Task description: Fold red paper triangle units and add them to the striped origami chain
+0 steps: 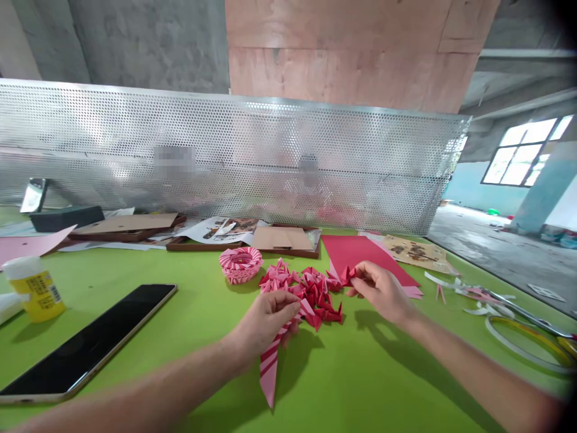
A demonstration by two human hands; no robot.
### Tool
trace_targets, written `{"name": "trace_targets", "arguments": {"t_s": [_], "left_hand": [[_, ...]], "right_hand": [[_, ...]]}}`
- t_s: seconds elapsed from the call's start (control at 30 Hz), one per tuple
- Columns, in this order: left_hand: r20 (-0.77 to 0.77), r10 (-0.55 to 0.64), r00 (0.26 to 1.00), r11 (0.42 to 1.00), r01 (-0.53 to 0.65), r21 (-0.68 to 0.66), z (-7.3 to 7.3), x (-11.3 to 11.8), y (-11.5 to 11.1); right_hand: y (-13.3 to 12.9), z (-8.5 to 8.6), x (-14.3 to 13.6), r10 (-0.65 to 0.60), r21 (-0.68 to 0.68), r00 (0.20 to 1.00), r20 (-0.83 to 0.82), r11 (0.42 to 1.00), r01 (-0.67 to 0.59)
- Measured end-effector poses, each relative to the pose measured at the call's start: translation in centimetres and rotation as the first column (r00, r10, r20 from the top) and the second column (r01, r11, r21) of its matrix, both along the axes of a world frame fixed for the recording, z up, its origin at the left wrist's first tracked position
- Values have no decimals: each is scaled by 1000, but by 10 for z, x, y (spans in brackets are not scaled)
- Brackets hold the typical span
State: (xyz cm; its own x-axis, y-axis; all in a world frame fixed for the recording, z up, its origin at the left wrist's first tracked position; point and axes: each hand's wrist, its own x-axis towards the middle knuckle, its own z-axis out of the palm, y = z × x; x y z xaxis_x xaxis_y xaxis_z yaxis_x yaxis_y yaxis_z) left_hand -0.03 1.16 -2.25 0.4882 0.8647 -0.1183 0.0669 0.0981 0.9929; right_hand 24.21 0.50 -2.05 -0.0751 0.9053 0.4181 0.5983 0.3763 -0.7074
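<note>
Folded-paper work over a green tabletop (193, 361). My left hand (270, 319) pinches a striped paper piece (269, 367) between thumb and curled fingers, near its upper end. The piece hangs below the hand, left of the picture's centre and on the near side of the paper pile (322, 294). Its long axis runs steeply, almost along my line of view; the narrow tip points toward me and slightly to the right, while the broader part rises beneath the fingers. In appearance it is a slim, tapering form in light pink, crossed by slanting darker red bands along its upper part, with the portion toward the tip plain pink. I cannot tell exactly where it ends under the hand, because the fingers cover that part.

My right hand (376, 288) holds a red folded piece (347, 275), thumb and fingertips pressed together on it, at the right edge of the pile. The pile itself consists of pointed pink and red folds, jumbled together. Just beyond it to the left stands a round pink basket (241, 264) with a striped rim. A red sheet (365, 252) lies flat behind the right hand; a black-screened phone (94, 343) lies well to the left.
</note>
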Motion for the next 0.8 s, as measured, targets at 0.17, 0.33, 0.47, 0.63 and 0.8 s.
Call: {"name": "trace_targets", "arguments": {"t_s": [0.17, 0.33, 0.47, 0.63, 0.8], "left_hand": [[37, 50, 998, 999, -50, 4, 18, 15, -2], [91, 49, 995, 999, -47, -25, 20, 28, 2], [123, 42, 992, 998, -36, -50, 12, 22, 2], [245, 16, 969, 1000, -9, -29, 9, 14, -2], [286, -25, 958, 998, 42, -53, 8, 19, -5]], "right_hand": [[-7, 6, -21, 128, 30, 987, -100, 992, -126], [-6, -1, -30, 191, 42, 975, -115, 981, -187], [-2, -12, -26, 127, 56, 986, -104, 991, -122], [-1, -22, -21, 126, -7, 981, -148, 992, -129], [-8, -20, -23, 153, -10, 972, -176, 988, -157]]}}
